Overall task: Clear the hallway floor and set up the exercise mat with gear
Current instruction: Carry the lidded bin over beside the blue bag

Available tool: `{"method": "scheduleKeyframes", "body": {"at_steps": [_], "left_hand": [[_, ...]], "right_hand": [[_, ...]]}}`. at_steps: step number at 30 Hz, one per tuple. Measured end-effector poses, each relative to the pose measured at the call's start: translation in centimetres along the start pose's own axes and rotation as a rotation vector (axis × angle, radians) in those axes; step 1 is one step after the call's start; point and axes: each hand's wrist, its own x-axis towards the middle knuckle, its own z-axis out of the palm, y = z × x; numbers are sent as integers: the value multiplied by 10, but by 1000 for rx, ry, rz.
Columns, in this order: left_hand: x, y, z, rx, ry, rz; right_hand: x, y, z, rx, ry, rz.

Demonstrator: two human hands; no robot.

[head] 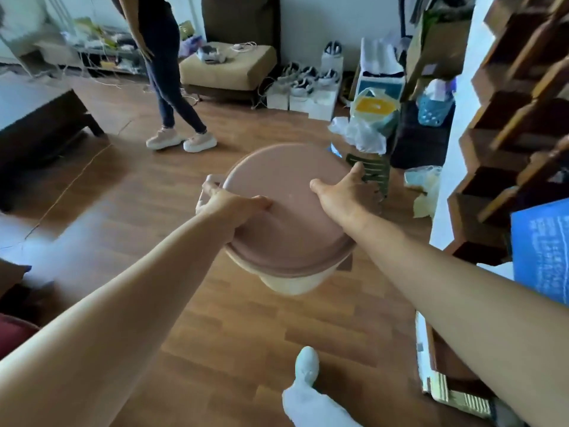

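I hold a round cream plastic tub with a pink-brown lid (289, 211) above the wooden floor, in the middle of the view. My left hand (229, 208) grips its left rim, fingers curled over the lid's edge beside a pale side handle. My right hand (346, 192) clasps the right rim, thumb on top of the lid, fingers reaching around the far side. The tub's lower body shows pale below the lid. No exercise mat is visible.
A person (166, 72) in dark jeans and pink shoes walks ahead on the left. A tan footstool (228, 67), shoes on white boxes (308, 84), bags (372, 118) and a green crate (374, 174) lie beyond. A wooden shelf (520, 118) stands right, a dark table (37, 118) left.
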Motion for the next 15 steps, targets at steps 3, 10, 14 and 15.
{"method": "scheduleKeyframes", "body": {"at_steps": [3, 10, 14, 15], "left_hand": [[46, 34, 31, 41, -26, 6], [124, 97, 83, 72, -114, 15], [164, 132, 112, 102, -161, 38], [174, 139, 119, 117, -179, 37]], "right_hand": [[58, -10, 12, 21, 14, 68], [154, -30, 20, -1, 90, 145], [205, -41, 22, -40, 105, 204], [217, -43, 24, -45, 112, 219]]}}
